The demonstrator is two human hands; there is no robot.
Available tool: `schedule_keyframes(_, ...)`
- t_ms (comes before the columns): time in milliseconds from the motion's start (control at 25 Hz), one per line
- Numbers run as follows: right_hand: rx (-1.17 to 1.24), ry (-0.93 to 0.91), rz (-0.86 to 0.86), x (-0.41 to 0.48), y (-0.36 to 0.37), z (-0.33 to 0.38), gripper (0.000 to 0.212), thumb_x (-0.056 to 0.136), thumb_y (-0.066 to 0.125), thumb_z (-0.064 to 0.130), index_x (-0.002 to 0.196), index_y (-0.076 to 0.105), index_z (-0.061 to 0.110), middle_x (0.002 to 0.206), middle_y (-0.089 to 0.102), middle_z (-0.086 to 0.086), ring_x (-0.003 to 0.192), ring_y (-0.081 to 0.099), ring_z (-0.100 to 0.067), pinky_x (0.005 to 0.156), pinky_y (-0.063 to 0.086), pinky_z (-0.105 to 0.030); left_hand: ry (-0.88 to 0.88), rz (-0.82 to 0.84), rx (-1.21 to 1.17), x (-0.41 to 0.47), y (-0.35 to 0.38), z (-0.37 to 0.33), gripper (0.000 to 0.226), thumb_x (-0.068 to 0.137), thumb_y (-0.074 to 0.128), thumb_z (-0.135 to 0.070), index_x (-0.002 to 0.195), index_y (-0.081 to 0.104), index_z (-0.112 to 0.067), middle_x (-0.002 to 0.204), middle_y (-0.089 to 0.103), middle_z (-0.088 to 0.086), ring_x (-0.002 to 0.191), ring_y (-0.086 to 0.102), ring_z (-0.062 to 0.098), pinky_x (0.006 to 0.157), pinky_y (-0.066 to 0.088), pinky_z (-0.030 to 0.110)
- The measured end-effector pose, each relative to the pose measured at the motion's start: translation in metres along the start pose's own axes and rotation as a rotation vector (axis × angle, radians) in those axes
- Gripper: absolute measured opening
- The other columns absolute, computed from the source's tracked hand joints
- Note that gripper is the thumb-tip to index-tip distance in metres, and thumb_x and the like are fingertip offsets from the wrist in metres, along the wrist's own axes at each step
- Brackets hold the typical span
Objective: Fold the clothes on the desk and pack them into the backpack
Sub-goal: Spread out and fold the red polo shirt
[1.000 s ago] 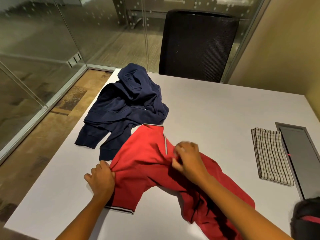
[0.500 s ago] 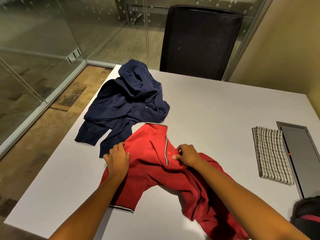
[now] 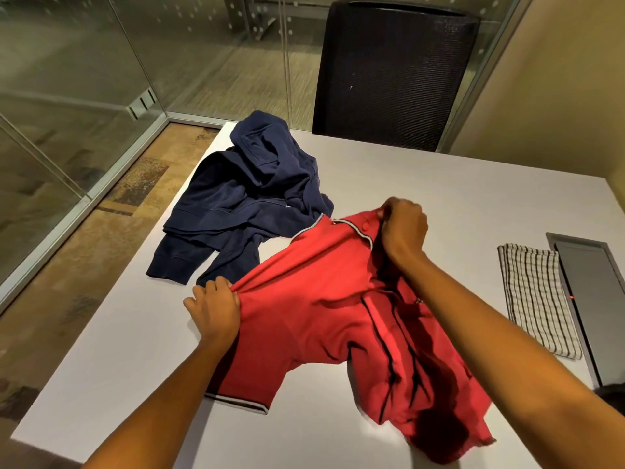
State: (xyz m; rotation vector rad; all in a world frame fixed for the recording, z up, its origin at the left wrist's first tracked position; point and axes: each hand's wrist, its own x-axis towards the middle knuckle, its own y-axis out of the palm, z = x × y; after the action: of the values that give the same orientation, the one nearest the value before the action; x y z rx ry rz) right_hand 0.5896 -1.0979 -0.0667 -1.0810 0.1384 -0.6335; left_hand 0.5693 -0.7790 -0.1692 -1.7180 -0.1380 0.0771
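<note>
Curled fingers of the left hand (image 3: pixel 216 313) bunched a fold of cloth at the shoulder of the red short-sleeved polo shirt (image 3: pixel 321 299), knuckles up, low over the white table (image 3: pixel 439 184). At the far end of the garment, the right hand (image 3: pixel 404 231) was closed in a pinch on the grey-edged collar and seemed to hold it slightly above the table.

The shirt lay in front of the person on the near half of the table. Its long axis ran on a diagonal, from the collar under the right hand to a rumpled hem at the near right, close to the table's edge. Both grips therefore sat at the top of the shirt, and the loose, creased length trailed back toward the person beneath the right forearm. One sleeve with a striped cuff lay flat below the left hand.

By my reading, the shirt was being spread flat before any fold. The hem was the part that needed straightening, and the right arm was nearer to it.

Beyond the left hand, a crumpled navy hooded sweatshirt (image 3: pixel 250 198) touched the collar end. A folded checked cloth (image 3: pixel 534 296) lay well to the right. A dark shape (image 3: pixel 614 392) at the right edge might have been the backpack, but too little of it showed to tell.
</note>
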Motion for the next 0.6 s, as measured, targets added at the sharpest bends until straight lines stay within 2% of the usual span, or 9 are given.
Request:
schedule_keyframes(120, 0.295, -0.004, -0.036, 0.015, 0.004, -0.009, 0.040, 0.083, 0.049, -0.017, 0.111, 0.066, 0.005, 0.109, 0.068, -0.015, 0.103, 0.063, -0.029, 0.082, 0.042, -0.017, 0.011, -0.046, -0.007, 0.002, -0.005, -0.004, 0.007, 0.086, 0.061, -0.006, 0.092, 0.060, -0.005, 0.091, 0.062, 0.018, 0.091, 0.051, 0.038, 0.075, 0.031, 0.045)
schedule_keyframes(200, 0.321, -0.085, -0.002, 0.002, 0.001, -0.017, 0.045, 0.080, 0.051, -0.021, 0.115, 0.063, 0.004, 0.115, 0.066, -0.014, 0.110, 0.060, -0.027, 0.094, 0.037, -0.011, -0.005, -0.047, -0.030, -0.001, -0.004, -0.002, 0.015, 0.083, 0.062, -0.005, 0.098, 0.060, -0.004, 0.097, 0.062, 0.019, 0.093, 0.052, 0.039, 0.075, 0.033, 0.045)
schedule_keyframes(240, 0.319, -0.129, 0.006, -0.011, 0.000, -0.024, 0.045, 0.079, 0.051, -0.021, 0.114, 0.064, 0.003, 0.114, 0.066, -0.014, 0.110, 0.060, -0.028, 0.103, 0.036, -0.016, -0.008, -0.049, -0.048, -0.004, -0.002, 0.000, 0.020, 0.082, 0.062, -0.005, 0.102, 0.060, -0.004, 0.101, 0.061, 0.020, 0.095, 0.052, 0.039, 0.077, 0.035, 0.046)
schedule_keyframes(320, 0.297, -0.189, 0.004, -0.048, -0.001, -0.043, 0.038, 0.078, 0.054, -0.017, 0.108, 0.065, 0.002, 0.108, 0.067, -0.015, 0.104, 0.060, -0.032, 0.114, 0.032, -0.040, 0.052, -0.068, -0.100, -0.014, -0.001, 0.000, 0.032, 0.078, 0.066, -0.005, 0.109, 0.059, -0.006, 0.109, 0.059, 0.018, 0.099, 0.053, 0.040, 0.080, 0.039, 0.048)
schedule_keyframes(360, 0.256, -0.212, -0.001, -0.070, -0.001, -0.054, 0.030, 0.081, 0.057, -0.010, 0.105, 0.066, 0.005, 0.105, 0.067, -0.013, 0.101, 0.060, -0.033, 0.114, 0.029, -0.045, 0.132, -0.082, -0.126, -0.021, 0.000, -0.003, 0.035, 0.076, 0.070, -0.007, 0.109, 0.059, -0.007, 0.111, 0.060, 0.016, 0.100, 0.054, 0.039, 0.080, 0.041, 0.049)
schedule_keyframes(440, 0.150, -0.242, 0.002, -0.118, -0.001, -0.080, 0.016, 0.088, 0.060, 0.013, 0.103, 0.065, 0.012, 0.102, 0.065, -0.007, 0.098, 0.059, -0.030, 0.109, 0.034, -0.046, 0.348, -0.076, -0.165, -0.041, 0.005, -0.011, 0.035, 0.074, 0.078, -0.015, 0.105, 0.061, -0.014, 0.111, 0.062, 0.008, 0.098, 0.057, 0.034, 0.078, 0.044, 0.045)
schedule_keyframes(520, 0.056, -0.174, 0.041, -0.167, -0.003, -0.103, 0.028, 0.090, 0.064, 0.033, 0.111, 0.063, 0.015, 0.108, 0.061, -0.002, 0.100, 0.055, -0.026, 0.097, 0.042, -0.042, 0.508, -0.011, -0.186, -0.064, 0.012, -0.018, 0.035, 0.072, 0.081, -0.025, 0.101, 0.062, -0.020, 0.109, 0.063, 0.001, 0.094, 0.058, 0.028, 0.076, 0.043, 0.040)
schedule_keyframes(600, 0.019, 0.004, 0.114, -0.207, -0.003, -0.124, 0.047, 0.084, 0.073, 0.040, 0.120, 0.059, 0.012, 0.112, 0.060, -0.004, 0.102, 0.055, -0.026, 0.089, 0.046, -0.042, 0.565, 0.065, -0.187, -0.084, 0.022, -0.020, 0.040, 0.067, 0.084, -0.033, 0.100, 0.063, -0.022, 0.104, 0.063, -0.003, 0.090, 0.060, 0.024, 0.073, 0.040, 0.037)
